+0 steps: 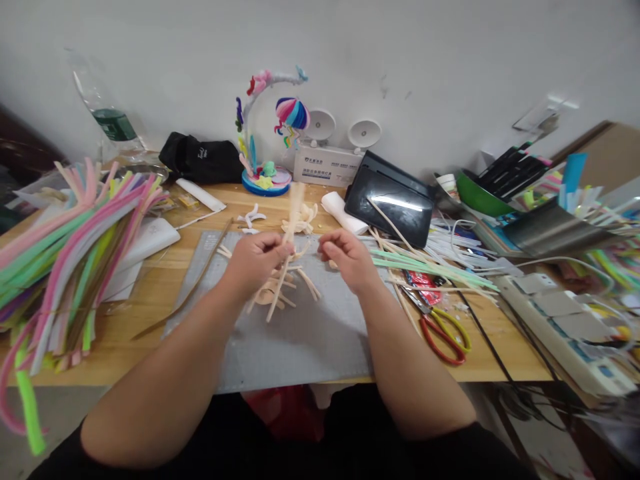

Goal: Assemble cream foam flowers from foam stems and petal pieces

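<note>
My left hand (256, 264) is closed in a pinch around a beige pipe cleaner (279, 289) above the grey cutting mat (300, 350). The pipe cleaner's upper end is smeared by motion. To the right and a little apart, my right hand (349, 259) is closed, its fingers curled against the thumb. Whatever it may hold is hidden. Below and between the hands, several bent beige pipe-cleaner pieces (310, 284) lie on the mat. Behind them rests a pile of beige shaped pieces (301, 219), beside a small white bent piece (251, 216).
Bundled coloured pipe cleaners (75, 267) lie at left. A finished-looking pipe-cleaner ornament (267, 180) stands at the back, near a black device (393, 200). Scissors (445, 333), loose green strips (430, 265) and a power strip (565, 333) occupy the right side.
</note>
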`<control>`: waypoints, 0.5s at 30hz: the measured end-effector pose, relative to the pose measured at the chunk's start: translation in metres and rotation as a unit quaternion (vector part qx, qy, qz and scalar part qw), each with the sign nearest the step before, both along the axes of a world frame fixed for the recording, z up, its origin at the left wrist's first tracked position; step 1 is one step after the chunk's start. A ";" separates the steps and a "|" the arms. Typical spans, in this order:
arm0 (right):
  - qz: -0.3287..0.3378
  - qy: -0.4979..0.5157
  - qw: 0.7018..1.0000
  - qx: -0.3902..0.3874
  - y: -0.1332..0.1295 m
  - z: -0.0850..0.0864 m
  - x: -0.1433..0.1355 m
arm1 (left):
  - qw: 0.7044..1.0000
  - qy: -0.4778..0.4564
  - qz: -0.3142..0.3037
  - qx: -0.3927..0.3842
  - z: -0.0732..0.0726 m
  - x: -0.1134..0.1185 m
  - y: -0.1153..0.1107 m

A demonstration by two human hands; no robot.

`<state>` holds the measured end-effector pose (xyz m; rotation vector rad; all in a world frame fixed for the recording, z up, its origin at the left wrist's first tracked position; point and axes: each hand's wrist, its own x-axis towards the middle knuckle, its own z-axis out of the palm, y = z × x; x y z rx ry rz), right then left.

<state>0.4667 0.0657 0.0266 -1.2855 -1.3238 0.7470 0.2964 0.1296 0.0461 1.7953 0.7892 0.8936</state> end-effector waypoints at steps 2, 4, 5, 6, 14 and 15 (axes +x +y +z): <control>-0.001 -0.201 0.977 -0.068 0.002 -0.004 0.001 | 0.992 -0.084 0.034 -0.091 -0.001 0.000 0.005; -0.003 -0.358 0.926 -0.122 0.003 -0.009 -0.005 | 0.979 -0.142 0.035 -0.145 -0.002 0.000 0.007; -0.005 -0.407 0.902 -0.144 0.004 -0.011 -0.009 | 0.974 -0.158 0.031 -0.160 -0.002 0.001 0.008; -0.006 -0.442 0.882 -0.163 0.004 -0.013 -0.014 | 0.970 -0.169 0.027 -0.171 -0.002 0.001 0.008; -0.002 -0.269 0.956 -0.116 0.003 -0.007 -0.006 | 0.966 -0.157 0.006 -0.204 -0.002 0.003 0.003; -0.010 -0.172 0.982 -0.083 0.002 -0.005 -0.005 | 0.967 -0.144 0.001 -0.209 -0.002 0.003 0.002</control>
